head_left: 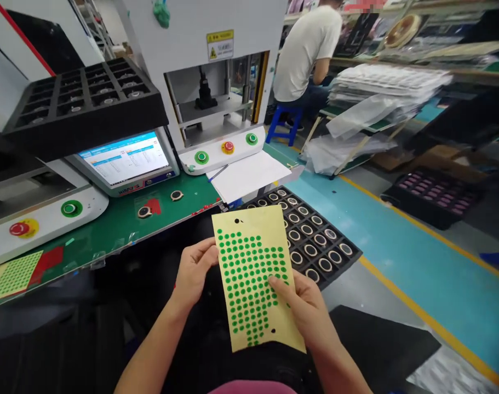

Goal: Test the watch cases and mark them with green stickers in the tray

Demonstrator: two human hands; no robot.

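A pale yellow sticker sheet (pixel 253 273) covered in rows of small round green stickers is held up in front of me. My left hand (pixel 196 268) pinches its left edge between thumb and fingers. My right hand (pixel 302 301) grips the right edge, thumb on the front over the stickers and fingers behind. Bare backing shows at the sheet's top and lower corners. Behind it, partly hidden, lies a black tray (pixel 315 241) of round ring-shaped parts in compartments. Two similar round parts, one (pixel 144 212) by a red piece and another (pixel 176 195), rest on the green bench.
A press machine (pixel 228 148) with green and red buttons stands ahead, beside a lit screen (pixel 126 158). Another black tray (pixel 85 104) sits above the screen. White paper (pixel 253 175) and a pen lie on the bench. A person (pixel 309 52) sits on a blue stool (pixel 285 123) beyond.
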